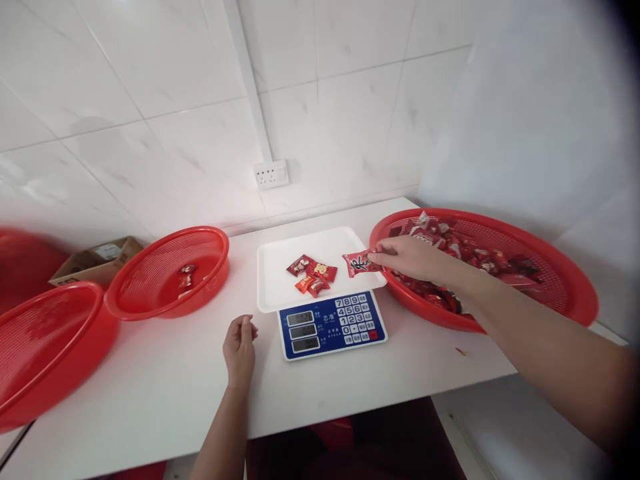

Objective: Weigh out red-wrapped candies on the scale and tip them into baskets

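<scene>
My right hand (410, 257) pinches a red candy packet (359, 263) over the right edge of the white scale tray (280, 267). Several red candy packets (313, 273) lie on that tray. The scale's blue keypad panel (331, 325) faces me. Just behind my right hand is a large red basket (575, 293) full of red wrapped candies (470, 257). My left hand (240, 348) rests on the white table (165, 380) left of the scale, fingers curled loosely with nothing visible in them.
A red basket (150, 300) at centre left holds a couple of candies (187, 275). Another red basket (45, 360) sits at the far left edge, with a cardboard box (97, 260) behind it. A wall socket (271, 174) is on the tiled wall.
</scene>
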A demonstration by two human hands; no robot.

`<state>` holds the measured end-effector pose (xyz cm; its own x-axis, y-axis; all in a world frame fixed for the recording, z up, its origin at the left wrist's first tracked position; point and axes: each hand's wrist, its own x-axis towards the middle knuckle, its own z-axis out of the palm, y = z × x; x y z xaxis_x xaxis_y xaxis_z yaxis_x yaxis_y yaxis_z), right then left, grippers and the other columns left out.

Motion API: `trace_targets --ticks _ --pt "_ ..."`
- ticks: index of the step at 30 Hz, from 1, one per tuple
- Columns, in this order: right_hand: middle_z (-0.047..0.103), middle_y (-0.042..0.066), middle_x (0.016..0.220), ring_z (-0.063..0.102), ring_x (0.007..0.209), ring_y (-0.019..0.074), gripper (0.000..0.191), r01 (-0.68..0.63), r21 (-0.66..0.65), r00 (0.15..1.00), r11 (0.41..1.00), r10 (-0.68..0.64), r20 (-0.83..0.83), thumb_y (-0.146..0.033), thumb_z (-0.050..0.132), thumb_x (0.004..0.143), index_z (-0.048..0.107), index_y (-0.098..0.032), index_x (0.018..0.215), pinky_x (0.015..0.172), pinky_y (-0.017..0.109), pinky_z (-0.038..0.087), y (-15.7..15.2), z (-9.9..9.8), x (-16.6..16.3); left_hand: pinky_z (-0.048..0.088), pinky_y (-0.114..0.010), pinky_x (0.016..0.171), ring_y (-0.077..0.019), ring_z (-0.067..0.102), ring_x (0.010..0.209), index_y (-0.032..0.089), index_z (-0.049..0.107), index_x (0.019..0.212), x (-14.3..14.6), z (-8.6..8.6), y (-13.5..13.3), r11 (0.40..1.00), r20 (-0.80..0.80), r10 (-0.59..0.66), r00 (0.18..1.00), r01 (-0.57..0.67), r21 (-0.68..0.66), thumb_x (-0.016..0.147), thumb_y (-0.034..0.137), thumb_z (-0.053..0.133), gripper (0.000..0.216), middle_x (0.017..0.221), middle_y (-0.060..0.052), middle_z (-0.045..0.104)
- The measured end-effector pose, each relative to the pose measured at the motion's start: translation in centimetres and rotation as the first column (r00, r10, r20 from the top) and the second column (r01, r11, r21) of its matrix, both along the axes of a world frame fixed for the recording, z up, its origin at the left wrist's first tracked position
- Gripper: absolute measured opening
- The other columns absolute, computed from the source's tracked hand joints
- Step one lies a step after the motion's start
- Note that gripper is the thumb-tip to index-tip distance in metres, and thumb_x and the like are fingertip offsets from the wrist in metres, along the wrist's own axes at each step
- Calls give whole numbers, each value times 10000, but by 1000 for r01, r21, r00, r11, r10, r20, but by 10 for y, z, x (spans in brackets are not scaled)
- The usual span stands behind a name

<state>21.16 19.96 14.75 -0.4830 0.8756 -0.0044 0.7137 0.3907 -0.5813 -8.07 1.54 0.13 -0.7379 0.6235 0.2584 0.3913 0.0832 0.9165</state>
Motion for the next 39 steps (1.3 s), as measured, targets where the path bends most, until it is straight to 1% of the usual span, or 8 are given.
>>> trace_targets --ticks 4,7,10,13,18,23,30,39 --pt "599 8 604 521 537 126 324 -49 -108 991 993 35 -129 -461 534 830 565 -207 630 517 260 382 -8 -7 -41 477 -242 568 -130 561 577 185 600 855 1 -3 1 1000 9 -17 1000 17 1 846 449 490 286 617 16 569" --pt "639 24 702 539 557 125 300 -22 -144 981 989 -6 -191 -435 496 869 660 -194 943 581 271 422 -8 -21 -61 477 -243 564 -130 561 574 184 602 852 1 -4 2 1000 23 -26 999 26 9 846 444 493 282 615 15 569" --pt "649 28 753 568 611 145 383 16 -69 979 997 -30 -202 -403 519 867 600 -205 1184 627 285 441 -14 -39 -64 476 -243 566 -129 561 576 186 599 852 0 -5 2 1000 40 -23 999 23 18 850 442 492 277 613 15 564" --pt "593 -1 658 573 646 164 393 18 -44 957 999 -30 -289 -441 487 877 602 -214 1177 643 291 444 -32 -53 -51 473 -244 572 -128 560 581 189 596 850 0 -5 1 999 50 -18 999 17 27 854 444 491 276 617 16 563" --pt "540 -9 698 500 589 133 478 -24 -249 875 968 -101 -474 -554 507 836 603 -209 1152 548 271 424 -67 -79 -16 457 -241 561 -126 553 570 190 594 849 1 -5 1 999 55 -21 998 19 29 856 438 492 269 612 19 559" --pt "582 5 734 492 568 131 529 7 -351 858 936 -186 -479 -580 619 748 603 -238 1150 543 294 465 -82 -100 9 453 -241 577 -126 558 588 196 596 856 1 -6 1 999 57 -22 998 21 25 873 436 478 268 613 22 556" --pt "625 17 735 546 586 157 576 12 -348 857 937 -190 -480 -611 678 670 609 -240 1104 620 361 502 -88 -103 15 456 -231 577 -119 552 588 195 594 856 1 -6 0 999 63 -23 998 21 34 882 408 482 242 613 22 556" --pt "548 -22 631 441 476 104 403 -33 -403 815 915 -209 -541 -577 618 750 611 -236 963 423 255 364 -92 -105 8 458 -231 579 -118 555 592 194 597 861 1 -6 -1 999 62 -21 998 19 42 889 406 478 245 614 22 556"
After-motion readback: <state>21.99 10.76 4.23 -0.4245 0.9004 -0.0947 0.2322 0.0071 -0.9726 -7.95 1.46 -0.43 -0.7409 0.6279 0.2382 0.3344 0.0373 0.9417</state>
